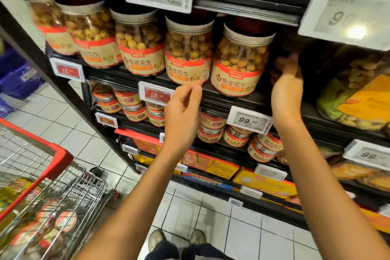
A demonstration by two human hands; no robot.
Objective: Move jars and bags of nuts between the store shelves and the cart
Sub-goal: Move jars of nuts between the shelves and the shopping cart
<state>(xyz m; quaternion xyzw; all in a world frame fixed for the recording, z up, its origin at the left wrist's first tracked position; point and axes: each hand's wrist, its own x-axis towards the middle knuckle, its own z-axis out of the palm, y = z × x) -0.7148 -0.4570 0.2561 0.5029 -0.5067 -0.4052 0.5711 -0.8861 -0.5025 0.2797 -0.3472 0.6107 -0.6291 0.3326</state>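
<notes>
Both bare forearms extend upward toward 12 o'clock. Left hand: fingers loosely curled, holding nothing. Right hand: raised higher toward 1 o'clock, fingers relaxed, blurred at the tips.

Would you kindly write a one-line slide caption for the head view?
Both empty hands, left hand and right hand, reach toward the rightmost peanut jar on the shelf, cart alongside.

Can't really read my right hand, fingertips smear into the dark shelf gap. Cart is cut off, contents just blur.
</notes>
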